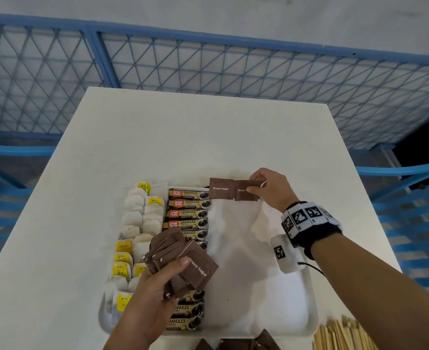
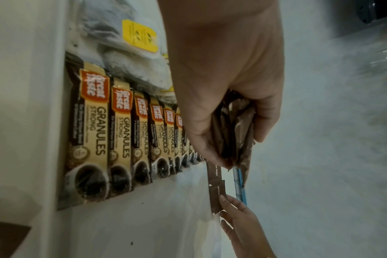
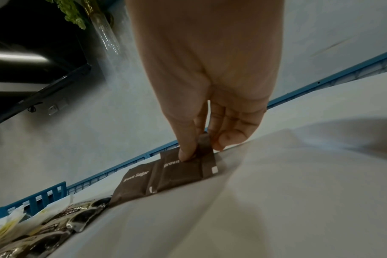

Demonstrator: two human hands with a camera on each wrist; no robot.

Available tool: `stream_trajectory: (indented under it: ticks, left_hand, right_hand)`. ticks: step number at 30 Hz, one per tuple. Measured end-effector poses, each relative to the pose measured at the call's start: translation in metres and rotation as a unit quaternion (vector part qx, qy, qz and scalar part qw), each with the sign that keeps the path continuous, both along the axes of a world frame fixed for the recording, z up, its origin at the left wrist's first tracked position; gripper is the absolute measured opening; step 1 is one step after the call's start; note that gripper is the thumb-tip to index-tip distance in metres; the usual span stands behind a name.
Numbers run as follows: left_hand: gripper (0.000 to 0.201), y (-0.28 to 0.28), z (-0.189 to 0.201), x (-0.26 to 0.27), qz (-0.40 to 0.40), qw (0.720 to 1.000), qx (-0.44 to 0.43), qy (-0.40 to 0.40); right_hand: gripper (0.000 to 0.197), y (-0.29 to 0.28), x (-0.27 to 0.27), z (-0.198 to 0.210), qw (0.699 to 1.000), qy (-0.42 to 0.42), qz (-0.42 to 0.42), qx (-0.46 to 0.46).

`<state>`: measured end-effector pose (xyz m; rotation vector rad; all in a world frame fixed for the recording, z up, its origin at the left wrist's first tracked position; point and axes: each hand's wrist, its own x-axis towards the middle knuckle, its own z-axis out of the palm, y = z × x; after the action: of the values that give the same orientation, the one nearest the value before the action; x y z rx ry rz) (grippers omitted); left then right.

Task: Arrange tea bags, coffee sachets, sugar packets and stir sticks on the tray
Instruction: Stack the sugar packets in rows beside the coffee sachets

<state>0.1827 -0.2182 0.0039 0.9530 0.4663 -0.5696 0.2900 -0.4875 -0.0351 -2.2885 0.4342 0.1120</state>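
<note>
Placing sugar is the step we are in now, as we judge it. Our right hand [image 1: 269, 189] pinches a brown sugar packet [image 1: 247, 190] between thumb and fingers at the far edge of the tray [image 1: 312, 322], just beside another packet [image 1: 221, 188] that already lies there. Our left hand [image 1: 155, 286] grips a fanned stack of sugar packets [image 1: 183, 263] above the near part of the tray.

The tea bags [image 1: 137, 218] fill the left column of the tray, and the coffee sachets [image 1: 189, 213] lie in a neat column beside them, so these two kinds seem finished. The sugar row has only started; the wide middle and right part of the tray is bare. The stir sticks [image 1: 339, 334] wait on the tabletop [image 1: 157, 135] at the near right corner, outside the tray, and some more brown packets [image 1: 241, 343] lie on the tabletop near its front rim.

A blue mesh fence [image 1: 208, 64] stands behind the tabletop. Nothing seems to block the free space, but the left hand with its stack hangs over the coffee column and hides some sachets from us
</note>
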Motion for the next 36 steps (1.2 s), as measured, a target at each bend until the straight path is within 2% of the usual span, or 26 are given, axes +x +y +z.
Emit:
stream_trajectory:
  ticks: [10, 14, 16, 18, 21, 24, 26, 31, 34, 36]
  left_hand:
    - [0.020, -0.005, 0.002, 0.002, 0.022, 0.999, 0.014, 0.019]
    - [0.014, -0.006, 0.004, 0.002, 0.018, 1.000, 0.010, 0.012]
    - [0.021, -0.006, 0.001, 0.002, 0.020, 1.000, 0.015, 0.011]
    - [0.023, -0.007, 0.002, 0.002, 0.025, 1.000, 0.014, 0.005]
    - [0.024, -0.007, 0.003, 0.003, 0.032, 0.999, 0.017, -0.005]
    - [0.026, -0.007, 0.004, 0.003, 0.025, 0.999, 0.019, -0.023]
    - [0.029, -0.006, 0.003, 0.002, 0.025, 0.999, 0.024, -0.025]
    - [0.032, -0.005, 0.001, -0.001, 0.034, 0.998, 0.037, -0.023]
    - [0.029, -0.005, 0.000, -0.003, 0.043, 0.998, 0.037, -0.018]
    - [0.027, -0.004, 0.000, -0.003, 0.051, 0.998, 0.032, -0.010]
  right_hand:
    - [0.037, 0.002, -0.009, -0.003, 0.997, -0.030, 0.016, -0.065]
    - [0.028, 0.024, -0.025, 0.019, 0.994, -0.094, 0.018, -0.062]
    - [0.015, 0.041, -0.037, 0.033, 0.994, -0.087, 0.056, -0.025]
    - [0.017, 0.057, -0.051, 0.046, 0.991, -0.035, 0.124, 0.039]
    - [0.029, 0.076, -0.070, 0.059, 0.962, 0.080, 0.210, 0.155]
    - [0.016, 0.085, -0.082, 0.062, 0.938, 0.120, 0.244, 0.215]
    - [0.010, 0.087, -0.084, 0.062, 0.931, 0.126, 0.237, 0.249]
    - [0.011, 0.093, -0.086, 0.061, 0.923, 0.103, 0.184, 0.322]
    - [0.019, 0.096, -0.090, 0.059, 0.911, 0.070, 0.134, 0.383]
    - [0.026, 0.097, -0.092, 0.056, 0.901, 0.078, 0.119, 0.410]
